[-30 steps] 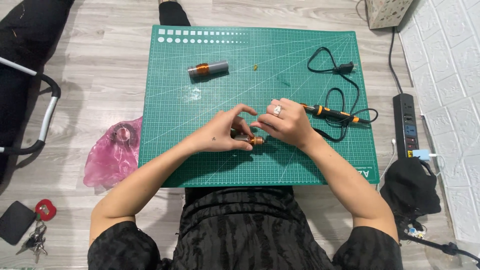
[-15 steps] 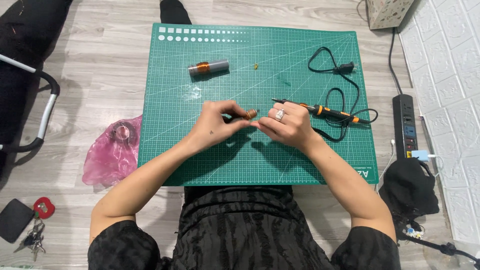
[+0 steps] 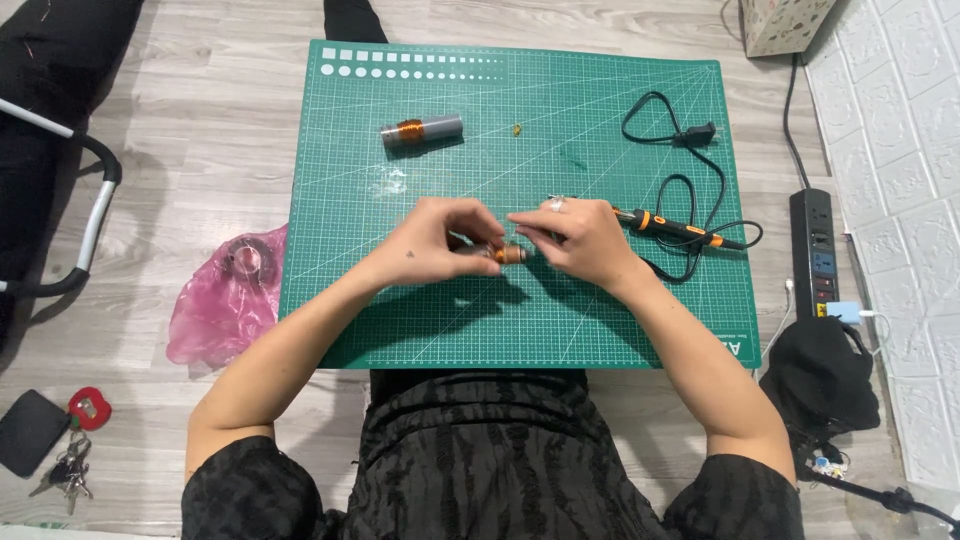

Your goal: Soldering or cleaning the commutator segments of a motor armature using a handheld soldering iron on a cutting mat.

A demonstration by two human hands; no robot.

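Observation:
Over the middle of the green cutting mat (image 3: 420,310), my left hand (image 3: 432,242) and my right hand (image 3: 572,240) meet. Between their fingertips sits a small cylinder wound with copper-coloured wire (image 3: 508,254), held from both sides. My right hand wears a ring. A second grey cylinder with a copper coil (image 3: 421,131) lies farther back on the mat, apart from both hands. A black and orange soldering iron (image 3: 672,227) lies just right of my right hand, its black cord (image 3: 668,130) looping toward the mat's back right.
A pink plastic bag (image 3: 222,300) lies on the wood floor left of the mat. Keys and a black pouch (image 3: 45,440) rest at lower left. A black power strip (image 3: 815,250) runs along the white wall at right, with a black cloth (image 3: 818,385) below it.
Both hands have drifted slightly away from the body on the mat and then settled near the centre, still holding the small coil between them. Nothing else moved.

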